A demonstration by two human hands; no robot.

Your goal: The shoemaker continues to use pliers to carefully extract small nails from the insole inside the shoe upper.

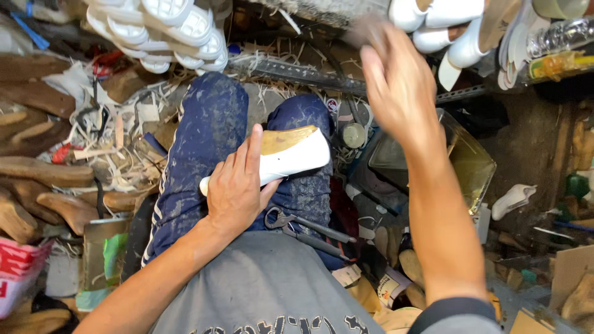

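Observation:
My left hand grips a white shoe sole with a tan wooden top, holding it across my knees in dusty blue trousers. The index finger lies stretched along its side. My right hand is raised up toward a shelf overhead, blurred, fingers bent near a grey rough-edged board; whether it holds anything I cannot tell. A pair of metal pliers rests on my lap just below the left hand.
Stacks of white soles hang at the top left and more white soles at the top right. Wooden shoe forms and shavings cover the left floor. A clear plastic tray sits to the right, a perforated metal rail runs across.

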